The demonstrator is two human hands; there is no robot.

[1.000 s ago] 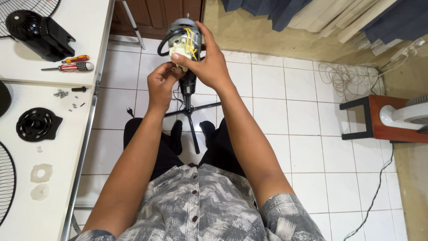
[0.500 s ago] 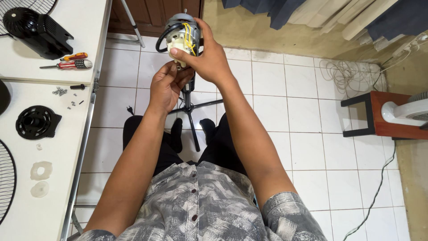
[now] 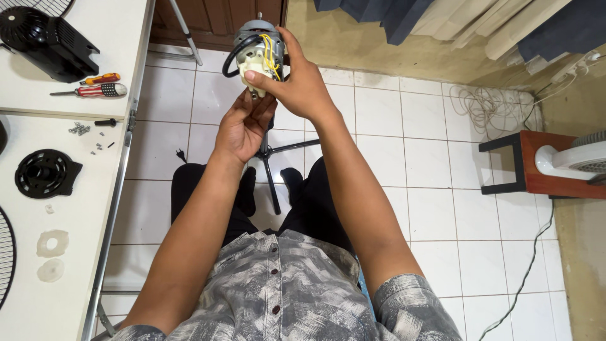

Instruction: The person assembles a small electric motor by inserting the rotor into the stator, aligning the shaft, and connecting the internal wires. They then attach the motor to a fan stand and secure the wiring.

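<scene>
I am holding a small fan motor [image 3: 257, 50] up in front of me, above my knees and over the white tiled floor [image 3: 416, 145]. My right hand [image 3: 297, 85] is wrapping around its side, fingers closed on the cream plastic part where the yellow wires [image 3: 270, 47] are running, thumb pressing on the front. My left hand [image 3: 243, 126] is cupping up from below, fingertips touching the underside; whether it is really pinching something there, I cannot tell. The motor is looking heavy for its size, judging by the metal body, and it is stiff, so the casing is the place to grip. The wires and the black cable [image 3: 237, 53] looping off it are soft and probably easy to tear loose, so I am keeping my pull off them.

Beyond my hands, a black stand [image 3: 271, 170] is rising between my legs. On the white table [image 3: 95, 208] to my left are lying two screwdrivers [image 3: 95, 85], some loose screws [image 3: 81, 129], a black round cover [image 3: 45, 172] and a black housing [image 3: 41, 38]. The back of the motor is hiding behind my right palm, and the fan [image 3: 574, 161] on the wooden stool [image 3: 536, 170] is getting cut off by the edge.
</scene>
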